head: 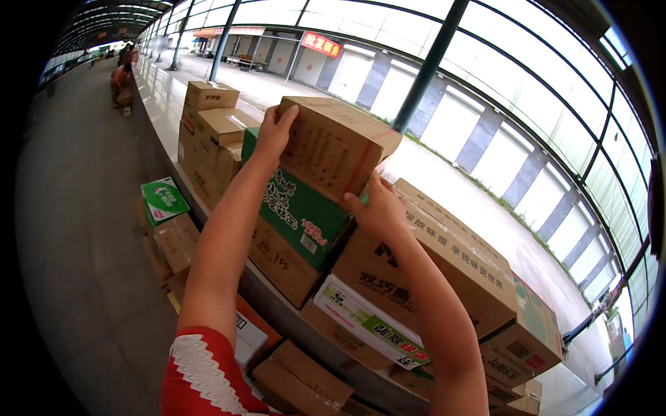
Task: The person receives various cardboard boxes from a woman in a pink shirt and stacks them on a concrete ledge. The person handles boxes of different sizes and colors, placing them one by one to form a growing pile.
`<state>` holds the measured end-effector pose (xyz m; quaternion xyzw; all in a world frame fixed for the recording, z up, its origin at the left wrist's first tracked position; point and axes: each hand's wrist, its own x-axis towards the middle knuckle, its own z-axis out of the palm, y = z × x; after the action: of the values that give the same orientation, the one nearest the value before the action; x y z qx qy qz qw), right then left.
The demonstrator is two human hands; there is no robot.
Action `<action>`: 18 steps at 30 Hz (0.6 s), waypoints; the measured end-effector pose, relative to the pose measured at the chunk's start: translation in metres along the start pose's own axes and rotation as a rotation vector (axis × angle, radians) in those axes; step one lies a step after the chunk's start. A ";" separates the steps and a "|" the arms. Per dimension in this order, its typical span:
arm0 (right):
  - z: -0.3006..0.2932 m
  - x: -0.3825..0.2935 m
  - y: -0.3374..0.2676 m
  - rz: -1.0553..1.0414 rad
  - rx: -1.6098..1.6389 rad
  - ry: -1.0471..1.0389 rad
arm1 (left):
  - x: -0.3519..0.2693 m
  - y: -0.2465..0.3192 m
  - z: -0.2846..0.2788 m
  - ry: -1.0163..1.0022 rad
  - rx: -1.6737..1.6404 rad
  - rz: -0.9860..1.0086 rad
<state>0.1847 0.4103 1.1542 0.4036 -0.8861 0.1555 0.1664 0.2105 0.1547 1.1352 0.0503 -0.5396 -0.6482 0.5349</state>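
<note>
Both my hands grip a brown cardboard box point(333, 148) at the top of a stack. My left hand point(274, 132) holds its upper left corner, thumb on the near face. At the lower right corner is my right hand point(377, 203), thumb on the near side and fingers partly hidden behind. Directly beneath sits a green printed carton point(296, 208); whether the brown box rests fully on it I cannot tell. Under the green carton is another brown box point(283, 260) with handwriting. To the right of my right hand stands a large brown carton point(458, 249) with black print.
The stacks stand on a long pale ledge point(156, 109). More brown boxes point(216, 140) are piled to the left. Below the ledge are a green-topped box point(165, 200) and an open carton point(302, 377). A teal post point(432, 67) rises behind. Far off, a person point(119, 83) bends down.
</note>
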 end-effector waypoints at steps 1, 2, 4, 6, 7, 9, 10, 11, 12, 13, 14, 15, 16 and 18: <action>0.003 0.000 0.003 -0.007 0.028 0.008 | 0.001 -0.002 0.002 -0.006 -0.024 -0.008; 0.004 0.000 0.005 -0.016 0.019 0.017 | 0.004 -0.004 0.003 -0.010 -0.047 -0.016; 0.007 0.001 0.006 -0.035 0.014 0.038 | 0.005 -0.007 0.002 -0.024 -0.026 -0.026; 0.001 -0.002 0.003 0.006 0.020 0.020 | 0.004 -0.010 0.001 -0.059 0.018 0.007; -0.002 -0.004 0.001 0.028 0.022 0.013 | 0.003 -0.012 0.001 -0.078 0.038 0.025; 0.000 -0.006 0.006 0.045 -0.009 0.067 | 0.000 -0.018 0.002 -0.080 0.187 0.039; 0.000 -0.005 0.004 0.048 -0.017 0.100 | 0.001 -0.023 0.001 -0.045 0.262 0.072; -0.002 -0.007 -0.001 0.028 0.010 0.145 | 0.002 -0.027 -0.002 -0.010 0.334 0.107; -0.004 -0.009 -0.007 0.011 0.034 0.192 | 0.007 -0.031 -0.011 -0.024 0.427 0.119; -0.004 -0.013 -0.005 0.015 0.043 0.236 | -0.004 -0.035 -0.007 0.014 0.561 0.171; 0.000 -0.018 -0.004 0.002 0.029 0.301 | -0.020 -0.034 -0.003 0.052 0.695 0.226; -0.001 -0.027 -0.006 -0.025 0.015 0.357 | -0.035 -0.036 0.000 0.064 0.772 0.276; -0.005 -0.037 -0.010 -0.065 0.034 0.376 | -0.050 -0.033 0.000 0.081 0.855 0.333; -0.010 -0.058 -0.008 -0.116 0.034 0.405 | -0.085 -0.029 0.010 0.037 0.890 0.488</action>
<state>0.2284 0.4474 1.1396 0.4170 -0.8073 0.2383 0.3429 0.2217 0.2198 1.0741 0.1575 -0.7500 -0.2106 0.6069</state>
